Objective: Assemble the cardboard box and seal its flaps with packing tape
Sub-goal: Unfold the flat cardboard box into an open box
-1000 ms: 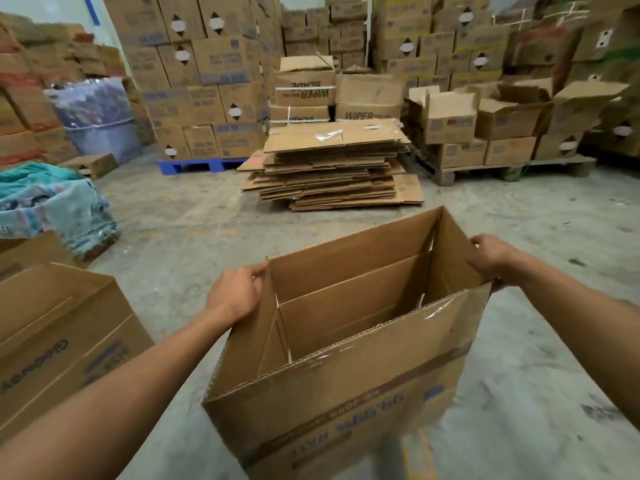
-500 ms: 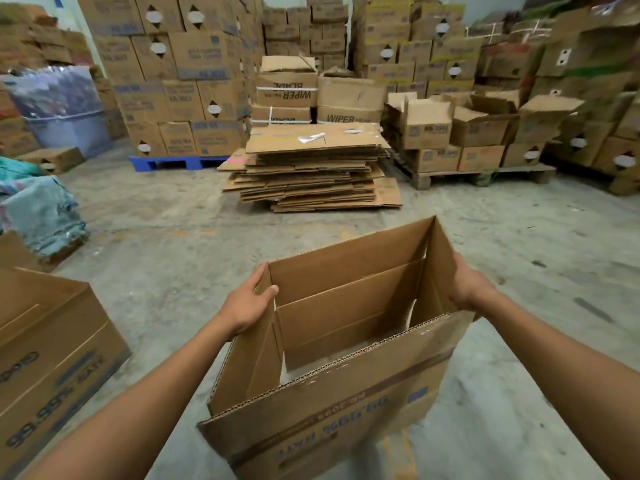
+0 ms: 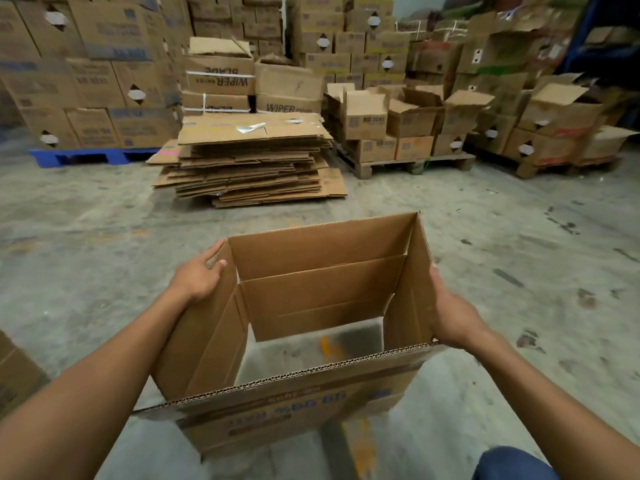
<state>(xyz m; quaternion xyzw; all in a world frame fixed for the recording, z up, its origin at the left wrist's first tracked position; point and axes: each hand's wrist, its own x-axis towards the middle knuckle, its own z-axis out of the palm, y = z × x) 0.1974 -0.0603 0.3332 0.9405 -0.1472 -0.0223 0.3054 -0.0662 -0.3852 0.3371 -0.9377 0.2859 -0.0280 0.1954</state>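
A brown cardboard box (image 3: 322,299) hangs in front of me, opened into a square tube. Its top flaps stand up and its bottom is open, so the grey floor shows through it. Blue upside-down print runs along its near wall. My left hand (image 3: 199,277) grips the top edge of the left wall near the far corner. My right hand (image 3: 450,313) presses flat against the outside of the right wall. No packing tape is in view.
A stack of flattened cartons (image 3: 249,161) lies on the concrete floor ahead. Behind it rise walls of stacked boxes on a blue pallet (image 3: 90,155) and wooden pallets (image 3: 408,164). Another carton's corner (image 3: 14,372) sits at the left edge. My blue-trousered knee (image 3: 512,464) shows bottom right.
The box has squared up and levelled, and the floor now shows through its bottom. My right hand slid down the right wall. The view has turned right, moving the left carton nearly out of frame.
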